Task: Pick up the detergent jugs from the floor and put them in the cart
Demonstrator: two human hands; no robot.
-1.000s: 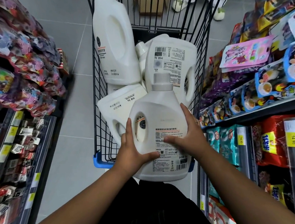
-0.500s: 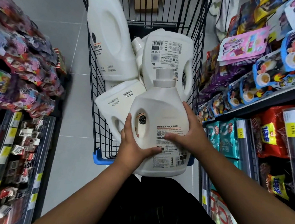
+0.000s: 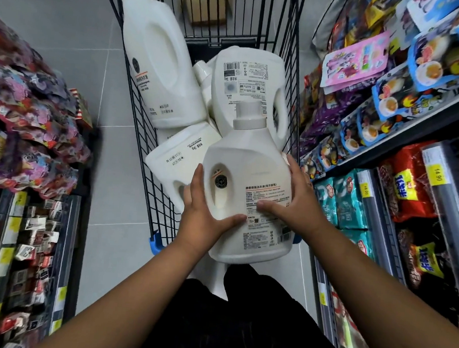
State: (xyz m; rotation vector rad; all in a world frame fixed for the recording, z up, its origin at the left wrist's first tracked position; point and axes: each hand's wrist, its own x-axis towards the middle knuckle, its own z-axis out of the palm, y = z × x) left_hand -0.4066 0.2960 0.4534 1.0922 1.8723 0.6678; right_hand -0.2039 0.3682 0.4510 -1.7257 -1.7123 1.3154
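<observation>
Squarely, 2 hands grip jug over cart near rim.

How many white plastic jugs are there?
5. Held white plastic jug between left hand and right hand; in the black wire cart: tall jug left, labelled jug right, lying jug front-left, half-hidden jug between. Others may hide.

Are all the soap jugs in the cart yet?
Almost. At least three white jugs already lie in the cart. The left hand and right hand hold another jug over its near end, not yet set down. A white shape below might be one more.
</observation>
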